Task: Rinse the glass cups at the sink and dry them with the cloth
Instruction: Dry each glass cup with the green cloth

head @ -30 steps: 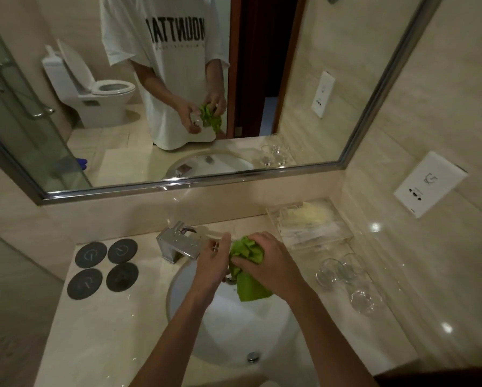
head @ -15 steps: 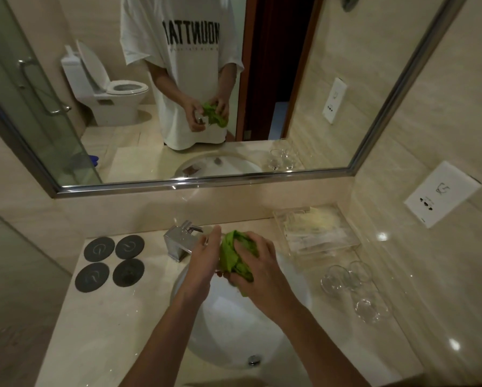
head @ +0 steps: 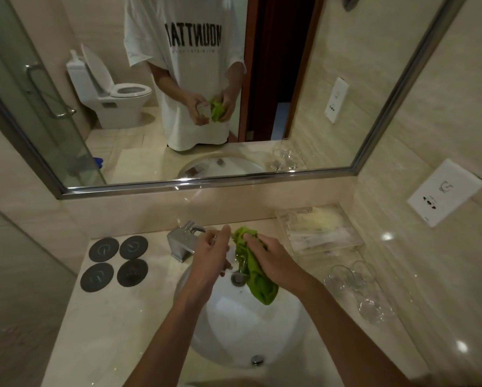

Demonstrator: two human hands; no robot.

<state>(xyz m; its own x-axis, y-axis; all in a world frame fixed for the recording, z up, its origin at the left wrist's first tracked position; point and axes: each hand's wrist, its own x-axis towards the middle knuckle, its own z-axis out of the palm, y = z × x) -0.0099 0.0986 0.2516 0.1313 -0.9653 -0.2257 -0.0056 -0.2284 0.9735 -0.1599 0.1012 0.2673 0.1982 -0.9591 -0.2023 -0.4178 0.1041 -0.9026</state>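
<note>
Both hands are working over the sink [head: 284, 331], centre of frame. Left hand [head: 210, 259] is curling its fingers round a clear glass cup [head: 228, 254]; the cup is mostly hidden behind the hand & hard to make out directly, but the mirror [head: 374, 129] reflection in the upper centre is showing a glass gripped in that hand. Right hand [head: 273, 261] is gripping the green cloth [head: 255, 270], fingers bunched on its top end, pressing it against the cup's side; the cloth's tail is hanging down over the basin, w/ its lower end just right of the drain [head: 237, 277].

The chrome faucet [head: 185, 240] is sitting just left of the left hand, at the back edge of the sink. Three more glass cups [head: 354, 286] are standing grouped on the countertop [head: 100, 331] at the right of frame, close to each other, well apart from the hands. Behind them, toward the wall, a clear plastic tray [head: 320, 230] is holding packets; contents too blurred to tell. Four dark round coasters [head: 117, 263] are lying in a 2x2 block at the left of the counter. A white wall outlet [head: 445, 192] is showing at the right edge.
</note>
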